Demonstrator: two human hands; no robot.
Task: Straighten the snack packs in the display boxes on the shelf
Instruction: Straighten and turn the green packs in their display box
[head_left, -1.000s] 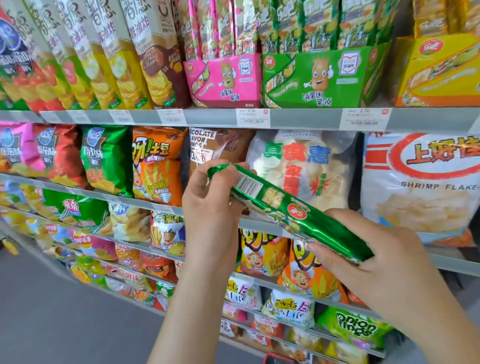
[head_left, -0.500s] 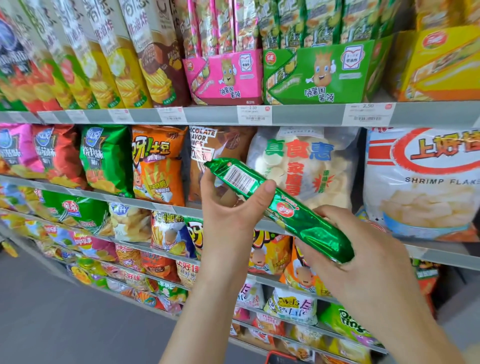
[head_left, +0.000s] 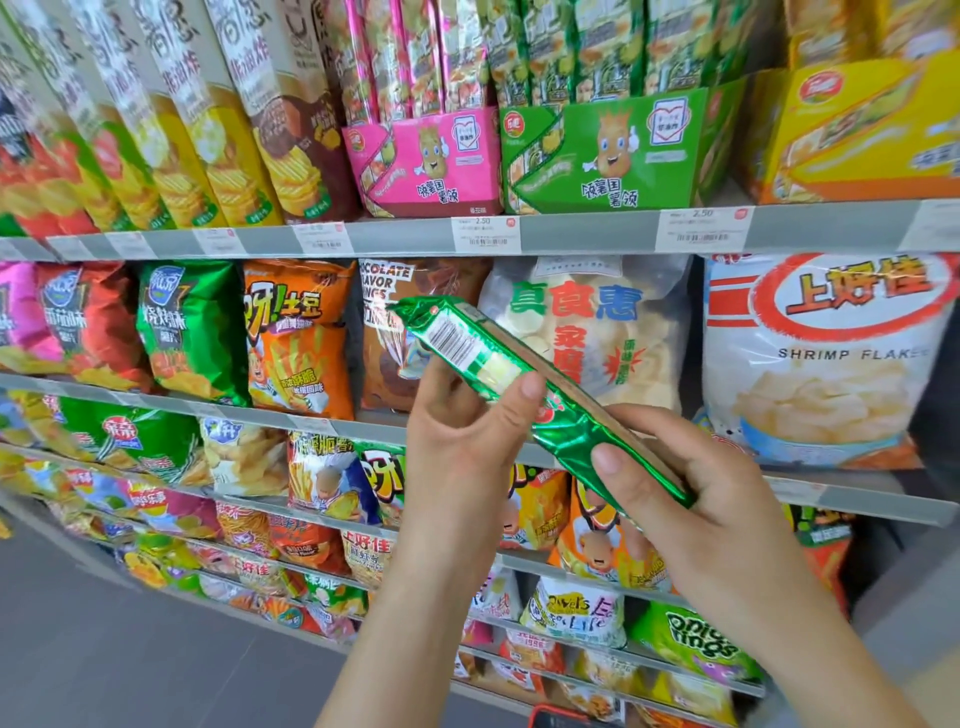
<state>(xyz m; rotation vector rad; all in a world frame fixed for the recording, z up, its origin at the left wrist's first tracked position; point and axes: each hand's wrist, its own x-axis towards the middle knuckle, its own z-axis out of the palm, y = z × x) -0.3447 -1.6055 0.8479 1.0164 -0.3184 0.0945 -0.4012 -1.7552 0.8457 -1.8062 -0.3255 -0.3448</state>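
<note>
Green snack pack (head_left: 524, 384) — out of any box, in mid-air before the large bags (head_left: 831, 364) of the second row. Slanted from upper left down to lower right, barcode (head_left: 452, 338) toward the camera. Pinched at the upper half by the left hand (head_left: 467, 452), thumb on the front face, fingers behind. Wrapped at the lower end by the right hand (head_left: 696, 509), thumb over the foil, fingers curled round the back. Below the green display box (head_left: 613, 156) on the top shelf (head_left: 587, 236), not touching it. Judged destination: that box, by matching colour. Pink display box (head_left: 426, 166) just beside it, to the left.

Risks, as judgement only:
- Slip. Glossy foil, long narrow shape. Likely to pivot or drop on release of either hand during the lift.
- Crushing. Could break the contents or crease the wrapper under too firm a squeeze at mid-length.
- Wrong facing. Barcode side outward now — needs a turn before insertion, else back face out among the fronts.
- Knock-on disorder. Tight ranks of standing packs (head_left: 571, 57) in the green box. Could tilt neighbours or shove the box back if forced in at an angle.
- Wrong box. Pink one adjacent, easy to enter by mistake.
</note>
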